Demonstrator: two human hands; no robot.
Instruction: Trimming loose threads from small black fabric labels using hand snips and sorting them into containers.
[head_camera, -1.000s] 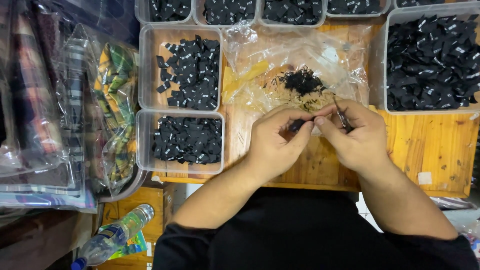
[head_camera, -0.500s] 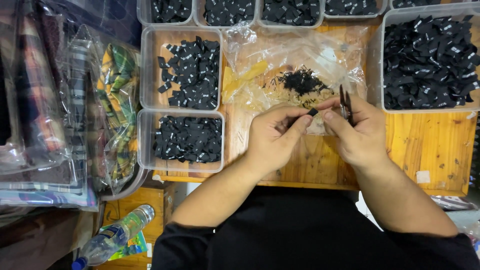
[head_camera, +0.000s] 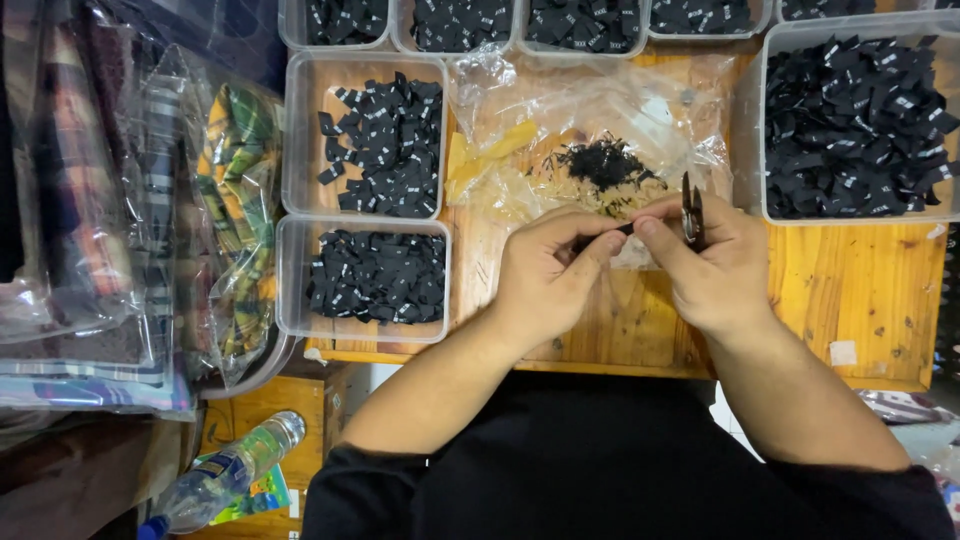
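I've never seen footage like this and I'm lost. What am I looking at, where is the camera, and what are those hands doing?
There is no machine here: these are a person's two bare hands, filmed by a camera worn on their head and looking straight down at a light wooden tabletop.

The left hand and right hand meet in the middle, pinching a small dark strip between their fingertips. The right hand also holds small dark metal snips, pointing away from the person.

Just beyond lies a crumpled clear plastic bag carrying a little heap of black thread scraps. Around it stand clear plastic tubs filled with small black fabric labels. A plastic bottle lies lower left.
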